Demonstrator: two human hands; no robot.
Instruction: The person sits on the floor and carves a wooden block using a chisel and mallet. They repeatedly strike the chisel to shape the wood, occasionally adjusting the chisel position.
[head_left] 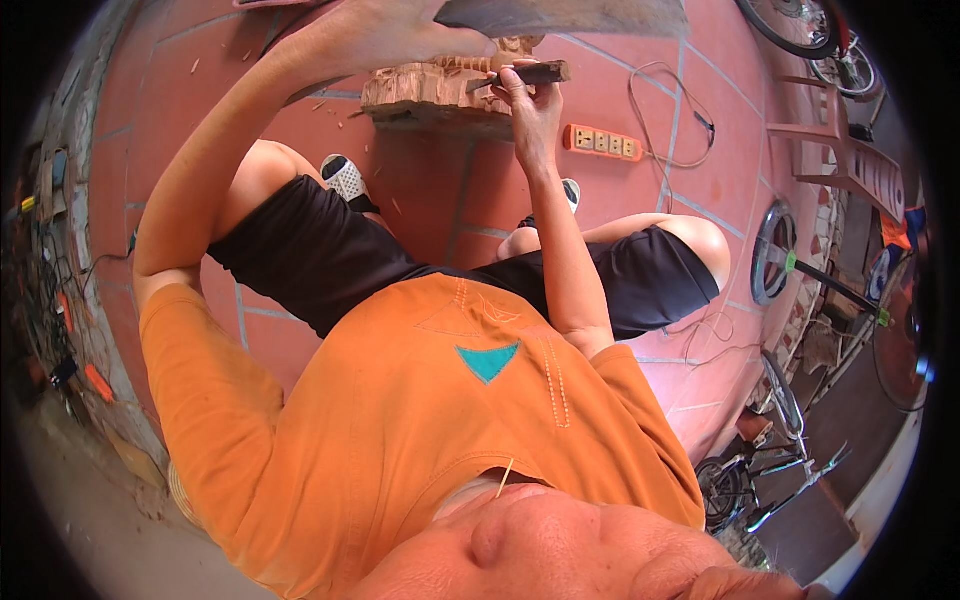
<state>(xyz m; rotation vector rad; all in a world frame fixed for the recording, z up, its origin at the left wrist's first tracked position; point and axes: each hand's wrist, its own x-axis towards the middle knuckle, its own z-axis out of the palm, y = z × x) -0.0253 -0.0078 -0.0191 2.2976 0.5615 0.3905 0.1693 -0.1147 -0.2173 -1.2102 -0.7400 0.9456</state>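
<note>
My right hand [533, 105] grips a chisel [545, 73] by its dark wooden handle. The chisel lies nearly level, and its short blade points left at a carved block of wood [425, 92]. The block is pale brown with cut relief along its top and rests on the floor in front of my feet. My left hand [395, 38] is raised above the block's left part, its thumb stretched to the right. It appears closed on a broad, grey-brown wooden club [570, 14], which the top edge cuts off. Most of the left fingers are hidden.
An orange power strip [603, 143] with a cable [640, 95] lies right of the block on red floor tiles [430, 190]. Wood chips [350, 115] are scattered leftward. A plastic chair [850, 160], a wheel [775, 252] and a bicycle [775, 470] stand at the right.
</note>
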